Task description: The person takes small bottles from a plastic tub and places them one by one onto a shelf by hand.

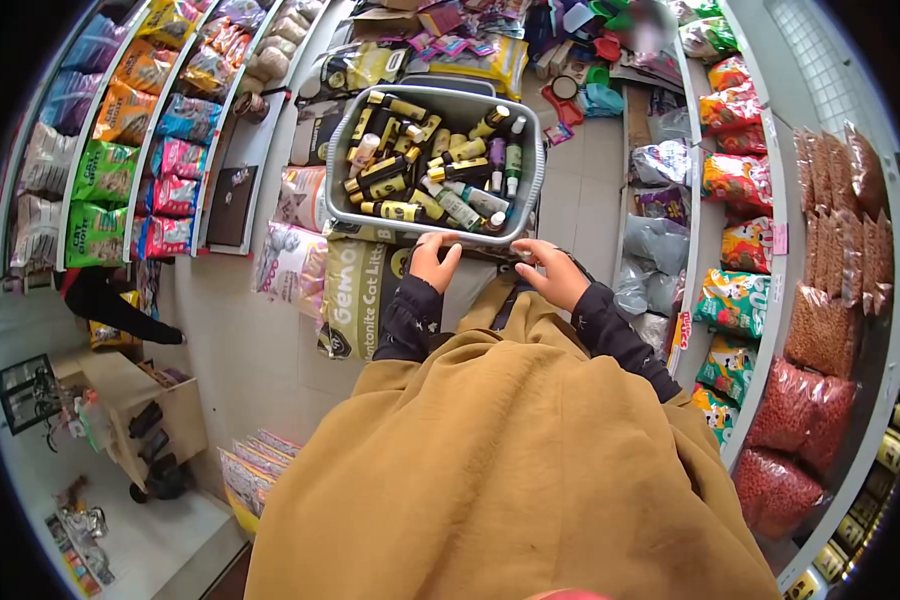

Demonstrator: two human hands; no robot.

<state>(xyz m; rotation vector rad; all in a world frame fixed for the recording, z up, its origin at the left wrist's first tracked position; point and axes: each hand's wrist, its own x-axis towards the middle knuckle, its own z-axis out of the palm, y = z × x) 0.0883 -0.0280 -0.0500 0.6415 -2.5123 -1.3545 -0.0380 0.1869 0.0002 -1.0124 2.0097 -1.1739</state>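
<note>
A grey plastic tub stands in front of me, filled with a jumble of bottles. Many have black caps and yellow labels, like the yellow-labelled bottle; a purple bottle and a green bottle stand at its right side. My left hand is at the tub's near rim, fingertips against it and thumb apart. Near the same rim's right corner is my right hand, its fingers spread and slightly curled, with nothing visible in them. Whether those fingertips touch the rim is hard to tell.
Under and before the tub lies a cat litter bag. Shelves with packed pet food flank the aisle, with green bags at left and red kibble bags at right. Beyond lie piled goods. Another person's dark-clad limb shows at left.
</note>
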